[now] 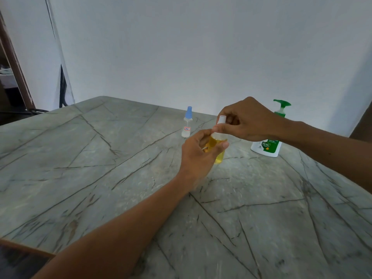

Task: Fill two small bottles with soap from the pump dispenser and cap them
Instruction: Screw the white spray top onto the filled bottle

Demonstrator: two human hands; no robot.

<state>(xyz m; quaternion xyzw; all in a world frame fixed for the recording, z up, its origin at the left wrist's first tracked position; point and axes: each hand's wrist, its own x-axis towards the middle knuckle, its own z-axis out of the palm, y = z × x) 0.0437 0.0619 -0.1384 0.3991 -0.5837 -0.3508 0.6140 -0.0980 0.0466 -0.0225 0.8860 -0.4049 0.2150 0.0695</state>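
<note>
My left hand (198,150) grips a small clear bottle (218,152) holding yellow liquid, a little above the table. My right hand (247,119) pinches the white cap (222,119) at the top of that bottle. A second small clear bottle (186,127) with a pale blue cap and a small red-edged label stands upright on the table, left of and behind my hands. The white pump dispenser (267,147) with a green pump head and green label stands at the right, partly hidden behind my right wrist.
The grey marble-patterned table (100,168) spreads wide in front of me, with its near left corner at the bottom left. A white wall rises right behind the table. A dark cable and a door frame lie at the far left.
</note>
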